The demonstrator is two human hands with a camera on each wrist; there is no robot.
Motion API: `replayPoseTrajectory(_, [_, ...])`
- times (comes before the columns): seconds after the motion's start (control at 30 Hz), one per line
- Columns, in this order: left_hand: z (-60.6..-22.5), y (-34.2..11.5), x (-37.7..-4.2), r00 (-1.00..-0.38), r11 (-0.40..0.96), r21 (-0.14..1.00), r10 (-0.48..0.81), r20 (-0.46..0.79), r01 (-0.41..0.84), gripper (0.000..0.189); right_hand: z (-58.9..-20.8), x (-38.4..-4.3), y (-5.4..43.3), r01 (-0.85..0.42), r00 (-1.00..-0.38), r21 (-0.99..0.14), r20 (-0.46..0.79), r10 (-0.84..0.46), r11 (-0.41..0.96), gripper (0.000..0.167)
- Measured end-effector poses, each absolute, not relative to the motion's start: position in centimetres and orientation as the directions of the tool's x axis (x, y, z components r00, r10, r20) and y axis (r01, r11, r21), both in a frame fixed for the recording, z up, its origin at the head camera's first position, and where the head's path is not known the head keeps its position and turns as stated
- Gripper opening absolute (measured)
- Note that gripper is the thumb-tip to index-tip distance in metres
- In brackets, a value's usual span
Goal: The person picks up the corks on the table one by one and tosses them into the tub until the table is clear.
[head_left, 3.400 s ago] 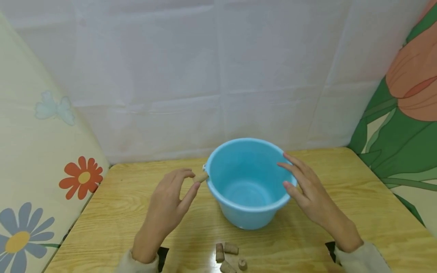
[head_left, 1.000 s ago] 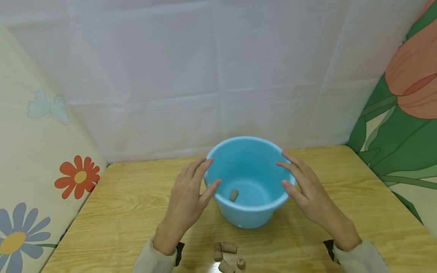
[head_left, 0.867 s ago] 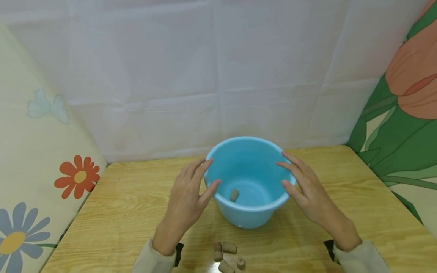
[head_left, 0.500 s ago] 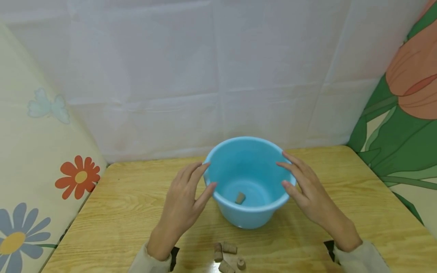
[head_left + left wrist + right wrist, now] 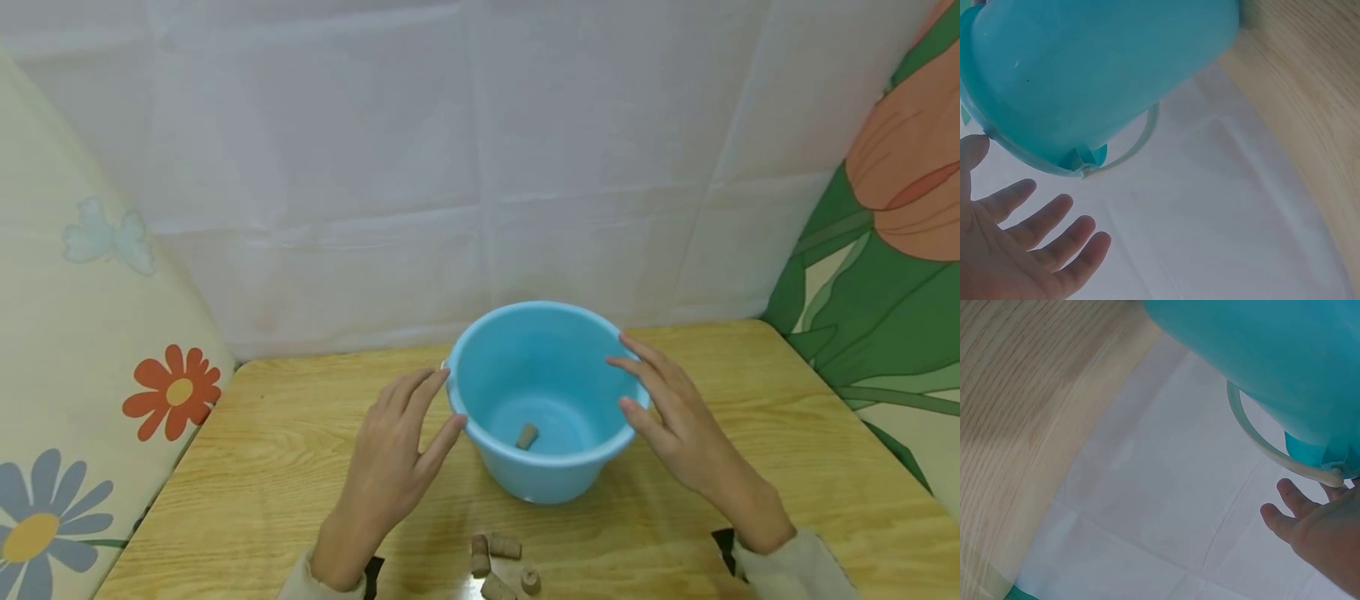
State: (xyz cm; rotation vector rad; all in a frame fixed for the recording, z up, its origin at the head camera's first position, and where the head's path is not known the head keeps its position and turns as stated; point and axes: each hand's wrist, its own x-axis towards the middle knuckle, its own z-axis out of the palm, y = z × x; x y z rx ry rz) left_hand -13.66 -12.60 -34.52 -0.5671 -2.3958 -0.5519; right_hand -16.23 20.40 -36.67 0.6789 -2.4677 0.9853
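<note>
At either side of the blue bucket (image 5: 543, 482), both hands are spread and empty: the left hand (image 5: 386, 462) has its thumb tip at the rim, and the right hand (image 5: 681, 417) reaches loosely over the opposite rim. One cork (image 5: 527, 436) lies inside; four corks (image 5: 506, 547) sit on the worktop (image 5: 285, 450).

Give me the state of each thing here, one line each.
Light-blue plastic bucket, upright
Pale curved bucket handle, down
Brown cylindrical cork inside bucket, lying on its side
Four brown corks on wood-grain table, three on their sides, one end-on
Left hand, fingers spread at the rim
Right hand, fingers spread at the rim
</note>
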Motion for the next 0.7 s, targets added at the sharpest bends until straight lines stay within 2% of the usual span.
replayPoseTrajectory(0.7, [-36.6,-13.8,-12.2,-0.782,0.857,0.255,0.237,0.576,0.447,0.055,-36.8,-16.3,20.4,-0.565,-0.805,-0.530,0.522,-0.282,0.632,0.043])
